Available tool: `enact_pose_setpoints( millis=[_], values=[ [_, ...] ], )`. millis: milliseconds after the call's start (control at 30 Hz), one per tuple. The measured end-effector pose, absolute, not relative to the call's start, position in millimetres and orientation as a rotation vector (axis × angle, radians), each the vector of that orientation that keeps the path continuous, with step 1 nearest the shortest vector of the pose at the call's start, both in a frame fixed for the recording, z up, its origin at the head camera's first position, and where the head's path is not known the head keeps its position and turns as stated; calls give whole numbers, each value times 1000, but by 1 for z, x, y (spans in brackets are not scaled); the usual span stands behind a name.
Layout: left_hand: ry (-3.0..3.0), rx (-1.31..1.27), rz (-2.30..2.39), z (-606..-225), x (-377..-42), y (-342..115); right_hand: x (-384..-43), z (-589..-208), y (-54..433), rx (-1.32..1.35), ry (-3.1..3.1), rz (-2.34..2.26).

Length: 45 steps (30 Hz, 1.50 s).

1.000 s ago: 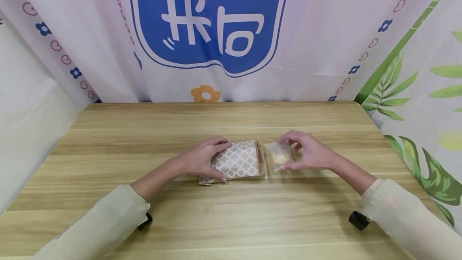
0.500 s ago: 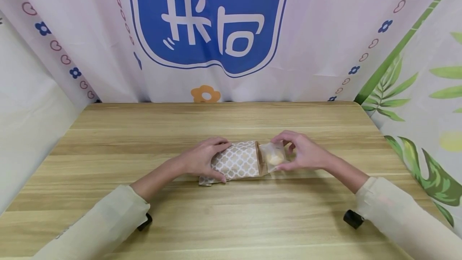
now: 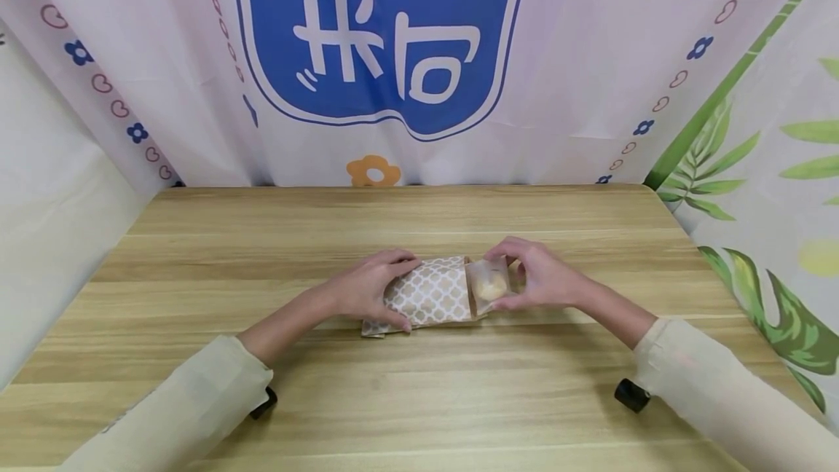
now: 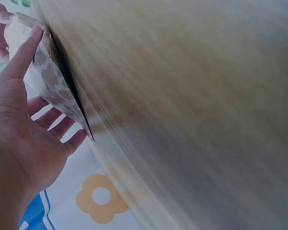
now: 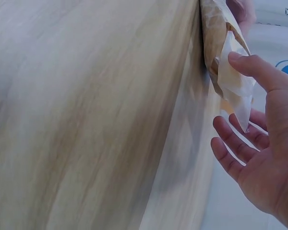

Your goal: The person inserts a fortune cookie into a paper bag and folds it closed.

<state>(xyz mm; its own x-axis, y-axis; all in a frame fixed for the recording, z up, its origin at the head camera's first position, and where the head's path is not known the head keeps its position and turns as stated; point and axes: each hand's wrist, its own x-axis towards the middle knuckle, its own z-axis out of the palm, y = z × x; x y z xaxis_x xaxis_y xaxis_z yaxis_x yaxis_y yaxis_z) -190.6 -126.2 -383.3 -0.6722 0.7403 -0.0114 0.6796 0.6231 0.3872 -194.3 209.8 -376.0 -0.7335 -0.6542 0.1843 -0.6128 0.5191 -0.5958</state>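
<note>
A tan paper bag (image 3: 434, 296) with a white lattice print lies flat on the wooden table (image 3: 419, 399), its mouth facing right. My left hand (image 3: 368, 286) holds the bag's left part, thumb on the near edge and fingers on the far edge. At the mouth, my right hand (image 3: 547, 277) pinches a small translucent packet (image 3: 490, 285) with something round and pale yellow inside. The packet's left edge is at the bag's opening and seems partly inside it. In the right wrist view, the thumb presses the packet (image 5: 236, 79) beside the brown bag (image 5: 215, 40).
A white curtain with a blue emblem (image 3: 387, 42) hangs behind the table's far edge. Leaf-printed cloth (image 3: 773, 297) stands at the right, plain white cloth (image 3: 59, 188) at the left. Black devices (image 3: 632, 395) show under both sleeves.
My right hand has moved left with the packet, from just beyond the bag's mouth to right at the opening. The left hand and the bag have stayed in place.
</note>
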Motion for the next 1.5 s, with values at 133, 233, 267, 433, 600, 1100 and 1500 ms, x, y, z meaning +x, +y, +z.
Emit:
enact_pose_setpoints(
  millis=[133, 233, 267, 433, 600, 1100, 1500],
  values=[
    [2677, 1182, 527, -384, -191, -126, -194, -377, 204, -1105, 2712, -942],
    [2676, 1189, 538, -385, -191, -126, -192, -375, 201, -1112, 2747, -873],
    [2676, 1193, 540, -385, -191, -126, -191, -374, 200, -1113, 2759, -849],
    [2681, 1205, 541, -385, -192, -127, -188, -369, 195, -1089, 2787, -745],
    [2676, 1196, 545, -386, -192, -127, -188, -366, 193, -1071, 2781, -695],
    [2683, 1224, 543, -386, -192, -128, -188, -368, 200, -888, 2576, -989],
    [2682, 1233, 536, -386, -191, -128, -187, -372, 204, -590, 2286, -1327]
  ],
)
